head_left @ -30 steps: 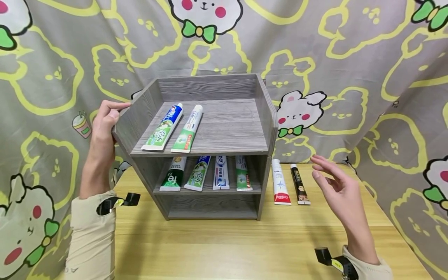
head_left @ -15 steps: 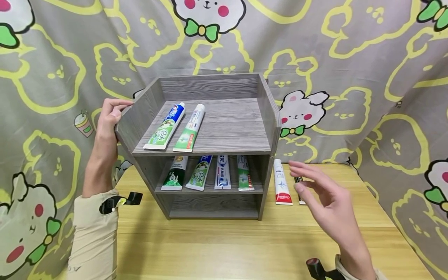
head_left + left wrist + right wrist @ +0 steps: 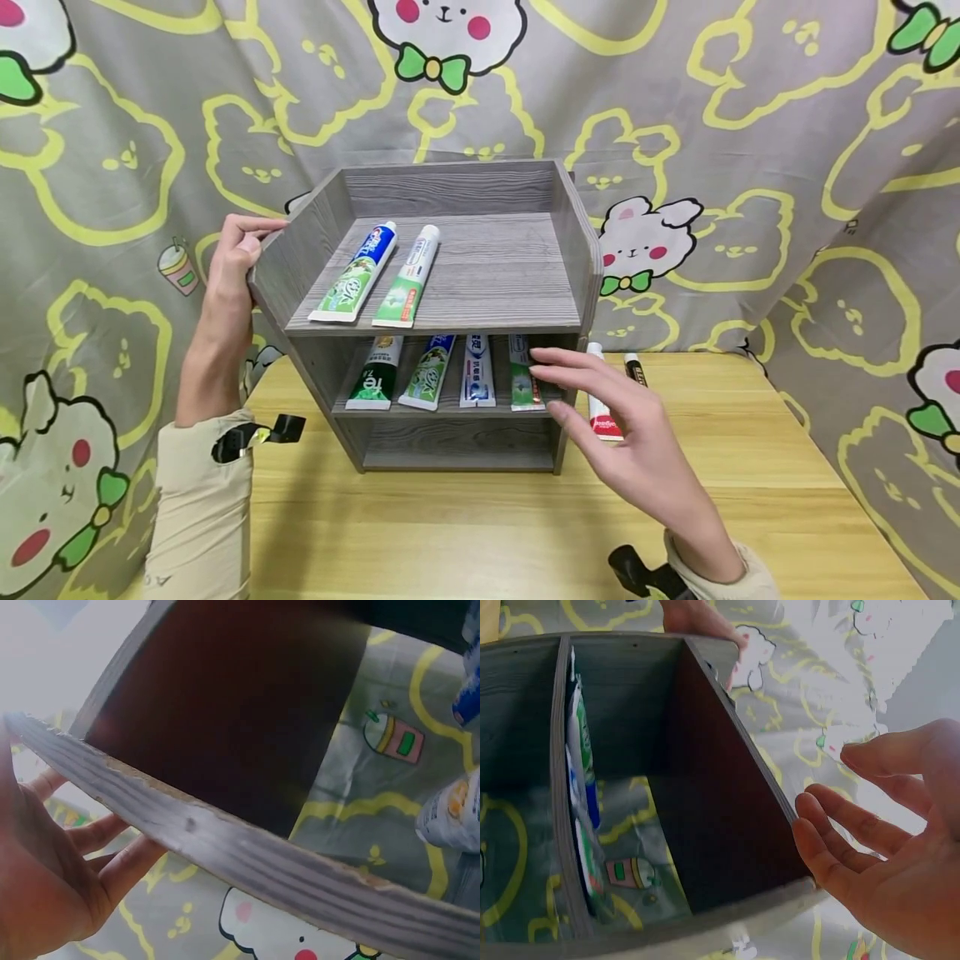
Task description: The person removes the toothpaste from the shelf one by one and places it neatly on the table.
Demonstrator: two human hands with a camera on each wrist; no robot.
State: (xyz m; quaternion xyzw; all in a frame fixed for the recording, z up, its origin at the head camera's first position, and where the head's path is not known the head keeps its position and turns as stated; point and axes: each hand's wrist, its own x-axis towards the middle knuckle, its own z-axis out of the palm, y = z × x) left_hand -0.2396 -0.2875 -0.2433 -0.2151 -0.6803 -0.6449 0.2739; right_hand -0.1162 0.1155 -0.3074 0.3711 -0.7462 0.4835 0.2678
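Observation:
A grey wood-grain shelf unit (image 3: 502, 275) stands on the table. My left hand (image 3: 234, 258) grips the upper edge of its left side panel; the left wrist view has those fingers (image 3: 131, 866) behind the panel edge. On the top tier lie a blue-green toothpaste tube (image 3: 356, 271) and a white-green one (image 3: 408, 275). Several toothpaste tubes, including a dark green one (image 3: 375, 375), line the middle tier. My right hand (image 3: 630, 433), fingers loosely spread and holding nothing, is at the shelf's right front, overlapping the rightmost middle-tier tube (image 3: 522, 379) in the head view.
Right of the shelf, a white-red Colgate tube (image 3: 606, 423) and a black tube (image 3: 634, 368) lie on the wooden table (image 3: 450, 533), both partly hidden by my right hand. The bottom tier (image 3: 457, 443) holds no tubes. A patterned curtain (image 3: 750, 150) hangs close behind.
My right hand has moved left, from beside the black tube, across the two loose tubes to the shelf's right front. The left hand keeps its grip on the side panel.

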